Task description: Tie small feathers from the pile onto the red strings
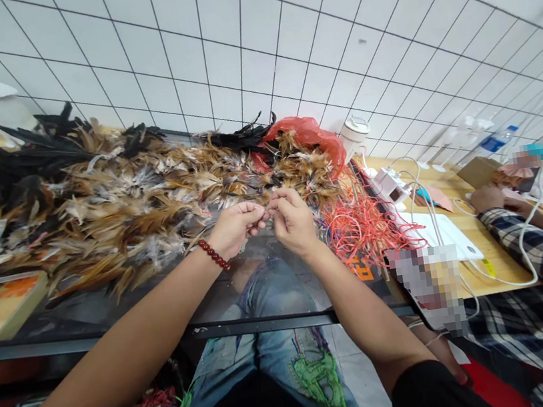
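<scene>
Both hands meet over the front part of a glass-like tabletop (289,298), fingertips almost touching. My left hand (236,230), with a dark red bead bracelet (213,255) on its wrist, is closed in a pinch. Opposite it, my right hand (294,219) is also closed, thumb against the fingers. Whatever lies between the fingertips is too small to make out. Just beyond the hands spreads a long heap of brown feathers (150,203). Right of my right hand lies a tangle of red cords (360,228).
Black feathers (7,160) and a red plastic bag (302,135) lie towards the grid wall (228,41). A white lidded cup (355,132) stands behind the cords. On the right are a white power bank (445,236), cables, a blurred phone (430,289) and another person's plaid sleeve (540,246).
</scene>
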{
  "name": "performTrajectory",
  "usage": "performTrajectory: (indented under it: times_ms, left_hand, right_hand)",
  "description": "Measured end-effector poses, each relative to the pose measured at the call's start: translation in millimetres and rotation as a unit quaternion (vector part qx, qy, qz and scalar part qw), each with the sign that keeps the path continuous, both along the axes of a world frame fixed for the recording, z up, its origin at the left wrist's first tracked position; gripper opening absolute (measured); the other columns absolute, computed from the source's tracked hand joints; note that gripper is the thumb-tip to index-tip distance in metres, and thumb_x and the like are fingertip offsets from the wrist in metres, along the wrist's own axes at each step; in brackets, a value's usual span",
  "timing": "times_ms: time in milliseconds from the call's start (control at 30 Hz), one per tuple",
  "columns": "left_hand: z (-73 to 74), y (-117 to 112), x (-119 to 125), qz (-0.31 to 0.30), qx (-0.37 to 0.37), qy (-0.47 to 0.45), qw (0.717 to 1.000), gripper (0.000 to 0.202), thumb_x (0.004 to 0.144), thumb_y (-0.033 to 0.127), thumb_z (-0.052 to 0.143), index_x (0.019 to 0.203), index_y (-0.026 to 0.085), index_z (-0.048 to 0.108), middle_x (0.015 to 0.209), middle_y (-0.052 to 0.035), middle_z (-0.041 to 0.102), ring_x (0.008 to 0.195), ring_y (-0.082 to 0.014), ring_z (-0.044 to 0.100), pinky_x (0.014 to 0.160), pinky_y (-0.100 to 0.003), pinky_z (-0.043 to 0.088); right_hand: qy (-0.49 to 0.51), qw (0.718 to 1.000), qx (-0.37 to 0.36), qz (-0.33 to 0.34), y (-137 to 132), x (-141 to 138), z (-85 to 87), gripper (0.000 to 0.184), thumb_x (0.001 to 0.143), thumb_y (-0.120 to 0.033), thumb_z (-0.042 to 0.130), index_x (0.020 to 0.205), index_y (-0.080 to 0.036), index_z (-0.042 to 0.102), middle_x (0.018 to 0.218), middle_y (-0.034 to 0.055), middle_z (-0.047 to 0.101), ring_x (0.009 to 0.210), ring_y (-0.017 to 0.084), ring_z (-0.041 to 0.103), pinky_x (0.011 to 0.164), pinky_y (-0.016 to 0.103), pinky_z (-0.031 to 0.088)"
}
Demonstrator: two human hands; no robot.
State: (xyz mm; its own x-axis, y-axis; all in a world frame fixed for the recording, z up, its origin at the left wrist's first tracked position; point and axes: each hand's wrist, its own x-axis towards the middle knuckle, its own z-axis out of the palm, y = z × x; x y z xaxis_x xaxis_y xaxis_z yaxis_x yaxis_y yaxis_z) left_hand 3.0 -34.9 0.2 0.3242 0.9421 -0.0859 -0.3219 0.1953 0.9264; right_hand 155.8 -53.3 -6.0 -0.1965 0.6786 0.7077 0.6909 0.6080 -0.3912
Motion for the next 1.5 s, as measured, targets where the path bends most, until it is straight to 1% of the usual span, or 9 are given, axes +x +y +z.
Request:
performTrajectory:
  times_ms: [200, 433, 533, 667, 800, 933, 1100, 1367, 1500]
  left_hand:
    - [3.2, 2, -3, -0.002, -0.073, -0.038, 0.997, 0.015, 0.057, 0.011, 0.079, 0.064, 0.01, 0.066, 0.061, -0.0025, 0.061, 0.055, -0.0064, 0.054, 0.045, -0.015, 0.036]
    - [-0.3, 6, -4, 0.039, -0.092, -0.061, 0.993, 0.021, 0.056, 0.008, 0.078, 0.062, 0.014, 0.059, 0.059, -0.0002, 0.059, 0.054, -0.0079, 0.055, 0.047, -0.019, 0.038]
    - [-1.9, 7, -4, 0.058, -0.021, -0.016, 0.998, 0.024, 0.054, 0.013, 0.081, 0.064, 0.015, 0.059, 0.061, 0.0004, 0.061, 0.054, -0.0085, 0.055, 0.051, -0.022, 0.042]
    - [-1.7, 4, -1, 0.069, 0.117, 0.082, 0.987, 0.027, 0.051, 0.018, 0.083, 0.066, 0.015, 0.06, 0.063, 0.0007, 0.062, 0.058, -0.0105, 0.057, 0.058, -0.025, 0.046]
    - [-1.7, 1, 2, 0.073, 0.183, 0.102, 0.975, 0.026, 0.055, 0.02, 0.079, 0.07, 0.016, 0.057, 0.064, 0.0008, 0.063, 0.061, -0.0114, 0.059, 0.061, -0.025, 0.047]
    - [-4.1, 3, 0, 0.123, 0.218, 0.129, 0.959, 0.022, 0.06, 0.02, 0.075, 0.073, 0.016, 0.057, 0.068, -0.0011, 0.066, 0.063, -0.0119, 0.061, 0.062, -0.024, 0.048]
    - [-11.3, 6, 0, 0.175, 0.266, 0.152, 0.936, 0.017, 0.066, 0.023, 0.071, 0.075, 0.017, 0.058, 0.072, -0.0032, 0.068, 0.068, -0.0143, 0.065, 0.068, -0.027, 0.051]
    - [-14.4, 0, 0, 0.22, 0.344, 0.236, 0.882, 0.006, 0.072, 0.021, 0.067, 0.076, 0.019, 0.064, 0.076, -0.0017, 0.069, 0.07, -0.014, 0.065, 0.072, -0.027, 0.052]
    - [-12.7, 0, -1, 0.23, 0.36, 0.256, 0.867, 0.004, 0.071, 0.02, 0.066, 0.073, 0.019, 0.063, 0.072, -0.0003, 0.067, 0.068, -0.0134, 0.062, 0.07, -0.026, 0.051]
  right_hand:
    - [0.03, 1.0, 0.004, 0.005, 1, 0, -2.2, 0.018, 0.086, -0.014, 0.042, 0.088, -0.02, 0.059, 0.106, 0.0103, 0.057, 0.105, 0.02, 0.056, 0.092, 0.035, 0.045]
    - [0.112, 0.993, -0.036, 0.032, 1, -1, -1.4, 0.013, 0.087, -0.021, 0.046, 0.083, -0.02, 0.058, 0.102, 0.0094, 0.057, 0.101, 0.021, 0.055, 0.093, 0.038, 0.044]
    - [0.118, 0.992, -0.035, 0.029, 0, 0, 2.0, 0.012, 0.088, -0.025, 0.049, 0.084, -0.02, 0.059, 0.101, 0.0094, 0.059, 0.099, 0.02, 0.057, 0.088, 0.036, 0.048]
    - [0.074, 0.993, -0.028, 0.088, 1, 2, 4.8, 0.023, 0.092, -0.024, 0.044, 0.107, -0.022, 0.06, 0.115, 0.0099, 0.063, 0.109, 0.02, 0.058, 0.094, 0.037, 0.048]
    - [0.02, 0.993, -0.043, 0.105, 8, 4, -4.1, 0.032, 0.093, -0.019, 0.038, 0.118, -0.023, 0.058, 0.113, 0.0087, 0.068, 0.107, 0.019, 0.061, 0.097, 0.038, 0.047]
    - [0.016, 0.996, -0.068, 0.059, 12, 1, -13.3, 0.03, 0.091, -0.019, 0.041, 0.113, -0.021, 0.062, 0.106, 0.0094, 0.07, 0.097, 0.02, 0.065, 0.09, 0.036, 0.05]
    - [0.118, 0.982, -0.136, 0.061, 12, -5, -14.9, 0.024, 0.088, -0.023, 0.046, 0.102, -0.02, 0.066, 0.092, 0.0057, 0.072, 0.083, 0.016, 0.067, 0.081, 0.03, 0.053]
    - [0.301, 0.898, -0.3, 0.109, 23, -8, -17.9, 0.016, 0.076, -0.028, 0.057, 0.085, -0.018, 0.065, 0.075, 0.0001, 0.067, 0.053, 0.009, 0.056, 0.056, 0.023, 0.049]
    - [0.266, 0.911, -0.295, 0.108, 21, -6, -15.0, 0.012, 0.078, -0.028, 0.056, 0.078, -0.018, 0.062, 0.064, -0.0026, 0.061, 0.052, 0.009, 0.055, 0.056, 0.022, 0.046]
